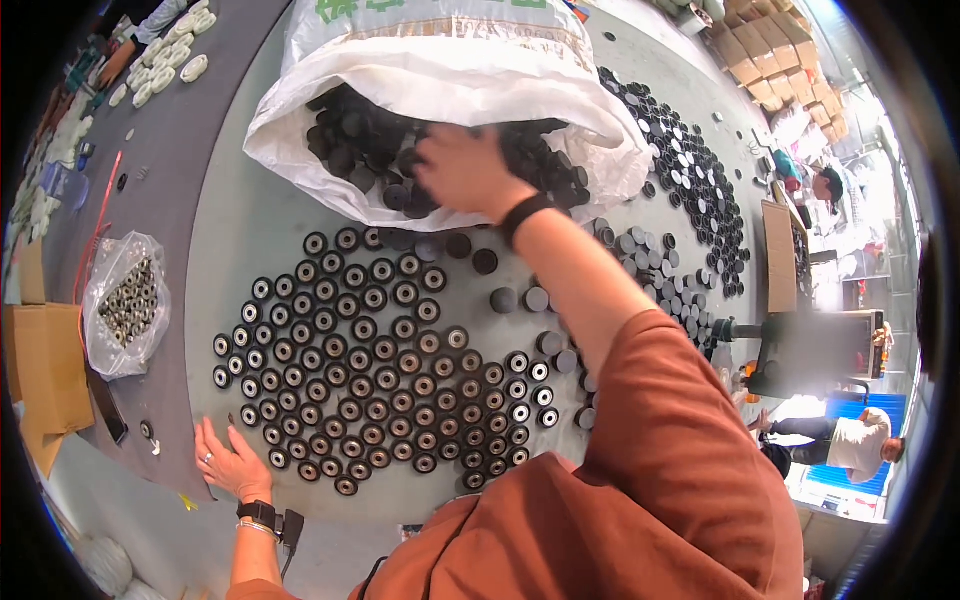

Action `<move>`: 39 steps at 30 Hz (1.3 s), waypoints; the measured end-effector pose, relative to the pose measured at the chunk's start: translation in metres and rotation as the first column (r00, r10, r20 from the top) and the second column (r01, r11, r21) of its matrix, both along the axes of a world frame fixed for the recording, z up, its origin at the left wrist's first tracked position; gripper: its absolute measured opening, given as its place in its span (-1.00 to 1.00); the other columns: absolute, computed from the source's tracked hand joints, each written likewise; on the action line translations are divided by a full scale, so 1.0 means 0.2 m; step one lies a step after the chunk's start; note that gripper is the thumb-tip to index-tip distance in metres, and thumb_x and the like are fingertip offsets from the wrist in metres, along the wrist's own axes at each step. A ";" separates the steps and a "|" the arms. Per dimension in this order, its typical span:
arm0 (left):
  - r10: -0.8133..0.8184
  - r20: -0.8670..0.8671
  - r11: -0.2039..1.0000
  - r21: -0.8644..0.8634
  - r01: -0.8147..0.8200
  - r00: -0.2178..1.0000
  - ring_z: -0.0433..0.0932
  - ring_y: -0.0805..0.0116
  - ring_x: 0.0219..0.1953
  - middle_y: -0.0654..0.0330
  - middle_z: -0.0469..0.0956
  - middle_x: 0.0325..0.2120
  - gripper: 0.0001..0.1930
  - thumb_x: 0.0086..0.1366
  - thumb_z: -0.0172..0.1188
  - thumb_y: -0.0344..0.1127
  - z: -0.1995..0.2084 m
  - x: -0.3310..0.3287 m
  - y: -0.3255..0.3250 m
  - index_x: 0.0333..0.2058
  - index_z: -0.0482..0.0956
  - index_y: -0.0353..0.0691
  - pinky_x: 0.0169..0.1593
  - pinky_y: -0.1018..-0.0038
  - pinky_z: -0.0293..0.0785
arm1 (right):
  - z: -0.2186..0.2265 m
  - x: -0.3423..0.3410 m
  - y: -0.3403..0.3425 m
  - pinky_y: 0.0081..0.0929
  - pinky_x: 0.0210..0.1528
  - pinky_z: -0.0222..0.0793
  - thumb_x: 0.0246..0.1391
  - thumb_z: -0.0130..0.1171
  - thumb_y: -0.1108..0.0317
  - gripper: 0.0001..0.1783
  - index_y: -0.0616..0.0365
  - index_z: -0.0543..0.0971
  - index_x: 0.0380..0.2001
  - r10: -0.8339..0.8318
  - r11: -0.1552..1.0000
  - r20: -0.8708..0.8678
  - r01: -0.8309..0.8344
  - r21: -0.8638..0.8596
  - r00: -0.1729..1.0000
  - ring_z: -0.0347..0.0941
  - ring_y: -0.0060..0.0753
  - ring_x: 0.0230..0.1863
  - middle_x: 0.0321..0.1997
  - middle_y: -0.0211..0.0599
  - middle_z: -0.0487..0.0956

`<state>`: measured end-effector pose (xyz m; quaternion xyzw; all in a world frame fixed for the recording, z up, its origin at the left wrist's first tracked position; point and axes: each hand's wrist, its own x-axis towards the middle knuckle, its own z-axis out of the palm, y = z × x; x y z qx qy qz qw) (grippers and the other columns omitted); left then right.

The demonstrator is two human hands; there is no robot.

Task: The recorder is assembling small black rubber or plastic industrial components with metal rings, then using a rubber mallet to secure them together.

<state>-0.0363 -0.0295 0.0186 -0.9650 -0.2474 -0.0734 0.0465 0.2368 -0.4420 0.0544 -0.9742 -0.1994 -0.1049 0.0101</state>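
Cardboard box: we see it (50, 375) standing open at the far left.
Clear bag: just beside the box, our clear bag (125, 305) holds small metal parts.
Left hand: we rest our left hand (232, 465) at the near-left edge of the table (225, 240), fingers spread and gripping nothing, near the ringed pieces.
Ringed pieces: our black rings with metal centres (350, 360) lie flat in a broad cluster across the table.
Sack: the white sack (460, 75) lies mouth toward us, dark caps (340, 160) heaped inside.
Right hand: we have our right hand (465, 170) in the sack's mouth, over the caps; it is blurred, so we cannot tell whether its fingers grasp one.
Loose caps: more (535, 298) sit beyond the ringed pieces, some near our right forearm.
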 end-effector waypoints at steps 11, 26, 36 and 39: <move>-0.022 0.004 0.999 0.032 0.021 1.000 0.21 0.18 0.10 0.25 0.25 0.11 -0.58 0.28 -0.09 -0.06 -0.02 -0.01 0.00 0.09 0.31 -0.03 0.06 0.19 0.12 | 0.12 -0.21 -0.62 -0.12 0.08 0.13 0.02 0.03 0.25 -0.61 -0.06 0.43 -0.02 -0.193 0.969 0.264 0.226 -0.100 0.945 0.31 -0.12 0.06 -0.04 -0.18 0.46; -0.028 0.016 1.000 0.007 0.028 0.999 0.19 0.19 0.12 0.33 0.24 0.11 -0.56 0.27 -0.09 0.00 -0.03 0.01 0.01 0.09 0.31 0.03 0.09 0.11 0.09 | 0.18 -0.01 -0.16 -0.29 -0.33 0.45 -0.15 0.22 0.22 -0.74 0.17 0.57 -0.41 -0.021 0.992 -0.087 0.010 -0.124 0.996 0.52 -0.21 -0.37 -0.43 -0.17 0.57; 0.007 -0.017 0.999 0.046 -0.006 1.000 0.18 0.12 0.12 0.36 0.21 0.13 -0.52 0.28 -0.18 0.12 -0.07 -0.01 0.05 0.11 0.29 0.13 0.09 0.07 0.08 | 0.20 -1.07 -0.36 -0.72 -0.65 0.25 -0.09 0.25 0.37 -0.67 0.35 0.54 -0.24 -0.084 0.038 -0.834 0.838 0.544 0.545 0.43 -0.62 -0.58 -0.49 -0.33 0.55; -0.001 -0.011 0.999 0.047 0.001 1.000 0.18 0.12 0.12 0.35 0.22 0.13 -0.51 0.28 -0.19 0.13 -0.10 -0.01 0.06 0.11 0.29 0.12 0.09 0.07 0.09 | 0.15 -1.35 -0.31 -0.67 -0.47 0.41 -0.03 0.22 0.40 -0.69 0.33 0.52 -0.20 -0.131 -0.117 -0.825 0.818 0.564 0.550 0.50 -0.55 -0.47 -0.39 -0.30 0.58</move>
